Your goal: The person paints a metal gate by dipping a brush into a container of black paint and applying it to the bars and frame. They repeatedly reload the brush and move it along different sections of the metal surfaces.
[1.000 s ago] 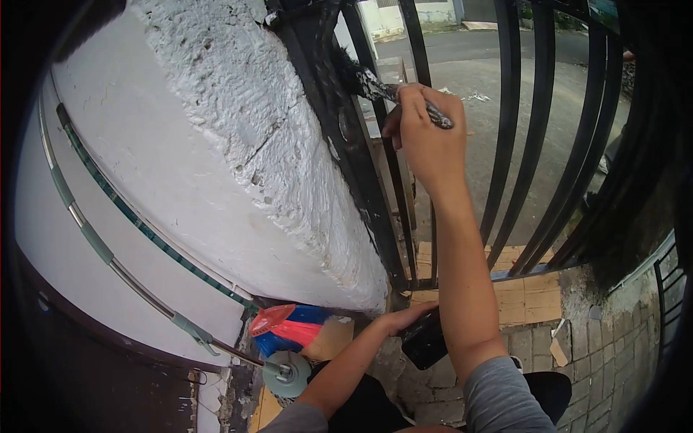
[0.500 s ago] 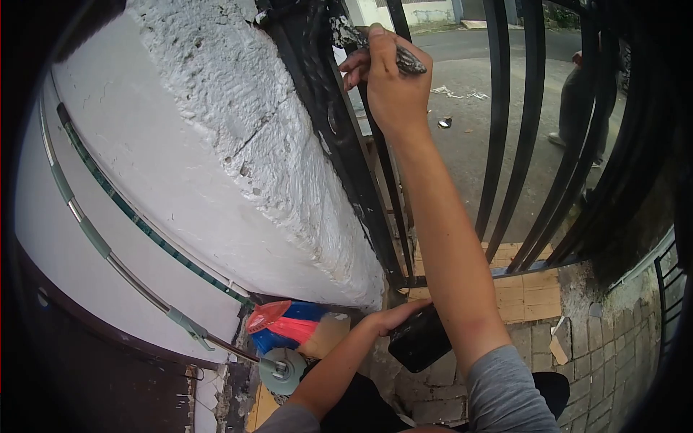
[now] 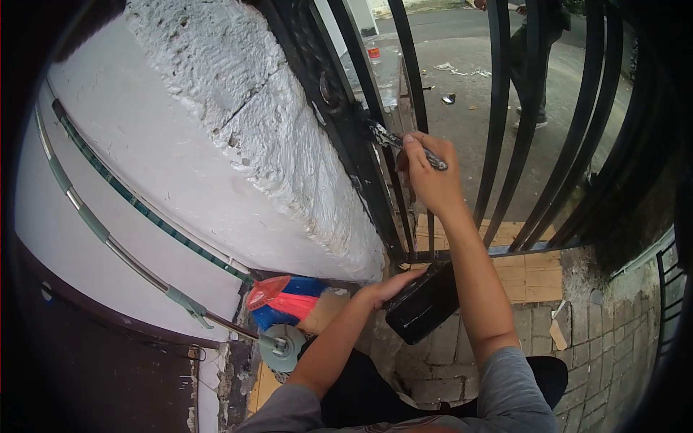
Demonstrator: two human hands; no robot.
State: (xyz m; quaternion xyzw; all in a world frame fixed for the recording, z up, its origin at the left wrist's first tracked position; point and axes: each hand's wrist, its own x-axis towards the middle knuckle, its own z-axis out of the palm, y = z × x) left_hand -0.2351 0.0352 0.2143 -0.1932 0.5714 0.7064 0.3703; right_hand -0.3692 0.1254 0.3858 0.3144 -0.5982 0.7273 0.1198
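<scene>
My right hand (image 3: pixel 433 169) is closed round the handle of a paintbrush (image 3: pixel 386 136) smeared with black and white paint. The brush's dark bristles touch the black metal post (image 3: pixel 336 101) of a barred gate, beside the rough white wall. Lower down, my left hand (image 3: pixel 390 286) grips the edge of a black box-shaped container (image 3: pixel 422 307), held tilted below my right forearm. What lies inside the container cannot be made out.
A rough white pillar (image 3: pixel 253 137) stands close on the left. A mop (image 3: pixel 281 346) leans there near a red and blue plastic bag (image 3: pixel 285 296). Cardboard (image 3: pixel 530 278) lies under the gate bars (image 3: pixel 498 108). Beyond them, a person (image 3: pixel 534 58) is on the road.
My right hand has brought the brush down along the post. My left hand and the container have risen slightly. The person beyond the bars has shifted left.
</scene>
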